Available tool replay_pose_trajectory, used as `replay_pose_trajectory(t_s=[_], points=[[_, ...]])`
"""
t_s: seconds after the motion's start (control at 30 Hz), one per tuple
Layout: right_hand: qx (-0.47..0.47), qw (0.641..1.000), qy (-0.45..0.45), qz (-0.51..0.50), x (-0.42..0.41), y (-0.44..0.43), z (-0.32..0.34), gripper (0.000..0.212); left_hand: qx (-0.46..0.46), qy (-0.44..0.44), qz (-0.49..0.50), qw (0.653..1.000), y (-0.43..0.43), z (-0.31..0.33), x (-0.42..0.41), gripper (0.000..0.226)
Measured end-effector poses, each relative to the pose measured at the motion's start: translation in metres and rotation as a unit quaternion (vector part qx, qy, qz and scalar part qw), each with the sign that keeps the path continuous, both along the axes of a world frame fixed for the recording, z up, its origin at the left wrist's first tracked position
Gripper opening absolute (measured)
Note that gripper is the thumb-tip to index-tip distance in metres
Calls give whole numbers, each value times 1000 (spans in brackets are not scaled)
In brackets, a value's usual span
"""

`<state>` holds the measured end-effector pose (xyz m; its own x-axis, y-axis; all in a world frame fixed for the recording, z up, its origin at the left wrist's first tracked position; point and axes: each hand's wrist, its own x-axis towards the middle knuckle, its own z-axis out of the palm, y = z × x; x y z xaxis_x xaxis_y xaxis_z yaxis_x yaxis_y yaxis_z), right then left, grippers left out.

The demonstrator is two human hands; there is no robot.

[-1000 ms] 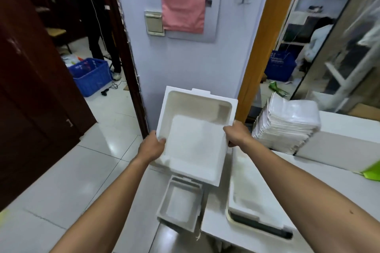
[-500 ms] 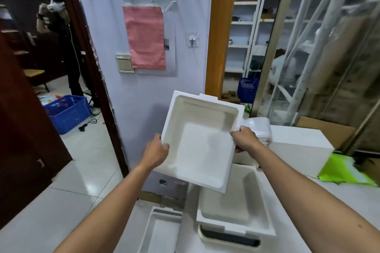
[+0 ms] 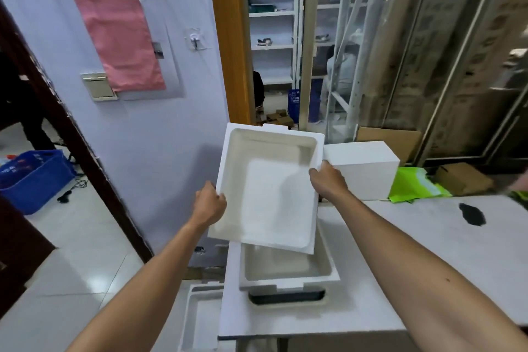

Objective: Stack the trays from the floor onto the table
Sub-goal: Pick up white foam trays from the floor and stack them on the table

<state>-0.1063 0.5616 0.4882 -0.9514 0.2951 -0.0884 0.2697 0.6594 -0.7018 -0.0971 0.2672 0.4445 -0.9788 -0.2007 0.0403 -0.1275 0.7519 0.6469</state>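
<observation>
I hold a white foam tray [image 3: 268,194] in the air, tilted with its hollow facing me. My left hand [image 3: 210,203] grips its left rim and my right hand [image 3: 328,181] grips its right rim. Just below it a second white tray [image 3: 288,268] rests on the white table [image 3: 371,288], over a dark slot near the table's front-left corner. A third tray [image 3: 201,320] lies on the floor beside the table's left edge, partly cut off by it.
A white foam block [image 3: 363,168] stands on the table behind my right hand, with green bags [image 3: 411,184] beside it. A lilac wall and orange door frame rise ahead. A blue crate [image 3: 31,180] sits on the tiled floor at left. A black smear [image 3: 471,214] marks the tabletop.
The held tray has travelled right, from above the floor to above the tray on the table. My view has swung right and up with it.
</observation>
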Motion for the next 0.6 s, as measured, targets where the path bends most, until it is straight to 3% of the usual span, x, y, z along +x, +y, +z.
replay_pose_trajectory(t_s=[0.13, 0.3, 0.43, 0.6], points=[[-38, 999, -22, 9, 2, 17, -9, 54, 5, -18, -5, 1000, 11, -6, -6, 9], [-86, 991, -99, 41, 12, 27, -24, 40, 30, -32, -3, 999, 17, -11, -14, 17], [-53, 993, -99, 25, 11, 32, -37, 48, 40, -36, -20, 998, 21, -12, -10, 10], [-5, 998, -65, 23, 7, 37, -27, 41, 61, -82, -60, 993, 18, -2, -5, 21]])
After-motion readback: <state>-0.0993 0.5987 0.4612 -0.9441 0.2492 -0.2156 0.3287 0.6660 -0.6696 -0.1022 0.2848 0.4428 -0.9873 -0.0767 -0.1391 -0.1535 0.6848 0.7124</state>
